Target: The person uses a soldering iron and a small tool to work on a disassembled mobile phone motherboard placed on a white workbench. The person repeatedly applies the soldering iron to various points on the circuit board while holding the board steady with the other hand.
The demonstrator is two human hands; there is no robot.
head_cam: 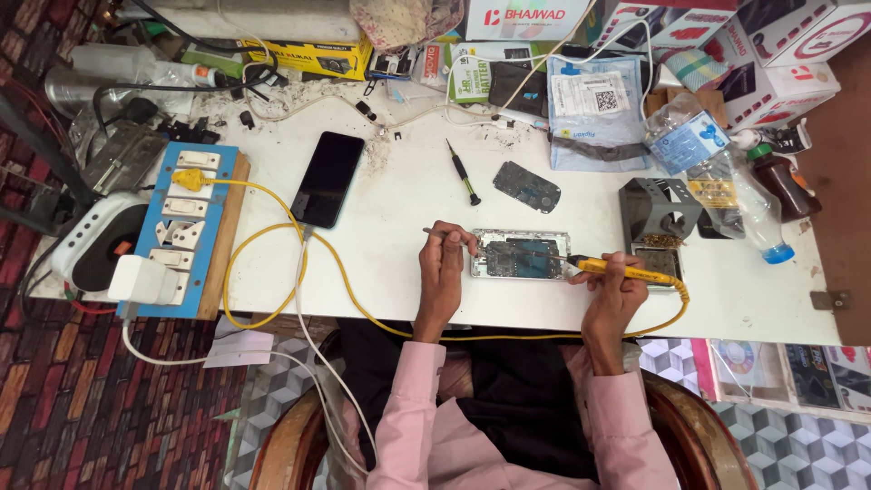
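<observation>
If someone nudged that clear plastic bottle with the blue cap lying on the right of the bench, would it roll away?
Probably. The plastic bottle lies on its side, so its round body could roll, though the grey metal stand beside it may stop it. It looks nearly empty, so likely light. Its thin clear wall would probably dent under a squeeze.

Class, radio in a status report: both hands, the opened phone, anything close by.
Left hand grips thin tweezers at opened phone. Right hand holds yellow soldering iron, tip over phone. Screwdriver and loose back cover lie apart, behind.
</observation>
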